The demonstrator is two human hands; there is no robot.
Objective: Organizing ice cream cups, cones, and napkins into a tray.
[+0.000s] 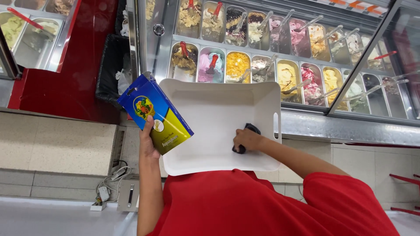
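Left hand (147, 142): raised at the left edge of a white tray (210, 126), fingers closed around the lower end of a flat pouch (154, 112), thumb laid across its front. Right hand (247, 140): fingers curled shut over a small dark cloth (251, 129), pressed onto the tray's floor near its right side.

Pouch: blue over most of its face, with a yellow-olive lower panel and a round picture of fruit near the upper left. It overlaps the tray's left rim. Its long axis runs diagonally, the top corner pointing up and to the left, the gripped end down and to the right; the printed face is turned toward the camera.

Tray: rectangular, shallow, with rounded corners and a slot handle in its right wall. It is held in front of a red shirt (262, 205), its far edge toward a glass display case (306, 57). The case holds two rows of metal tubs of ice cream in many colours, each with a scoop or spatula.
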